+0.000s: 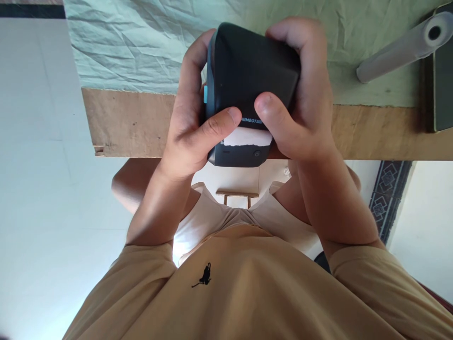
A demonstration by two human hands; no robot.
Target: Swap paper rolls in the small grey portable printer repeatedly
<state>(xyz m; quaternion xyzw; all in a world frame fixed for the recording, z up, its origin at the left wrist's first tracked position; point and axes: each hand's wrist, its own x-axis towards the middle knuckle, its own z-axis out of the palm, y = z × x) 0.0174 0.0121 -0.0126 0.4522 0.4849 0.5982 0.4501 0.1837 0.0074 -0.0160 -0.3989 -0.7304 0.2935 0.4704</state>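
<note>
While gripping a black device (253, 71) firmly from both sides, holds it over the near edge of a wooden table (130, 120), with its lower end past that edge; cannot tell whether touching the wood beneath. Has the left hand (191, 113) closed around the left flank, with thumb laid across the upper face up to the white lettering. Has the right hand (311, 94) closed around the opposite flank, with fingers wrapped over the far right corner and thumb bent inward, near the left thumb but apart from it. Leaves readable only "IIMBOT" or so. Just below, shows a white paper strip (247, 137) with a ragged lower edge, then a small power symbol (256, 153). Shows also a light-blue tab (205, 94) on the left flank, beside the left hand. Beyond, has a creased pale green cloth (130, 47) spread over the table, stopping short of the near edge. To the right, shows a translucent roll (396, 54), standing or lying, cannot tell which, in front of a dark object (444, 89) cut off by the border. Wears a tan shirt (269, 283) with a small black print (204, 275), and pale shorts (198, 222).
</note>
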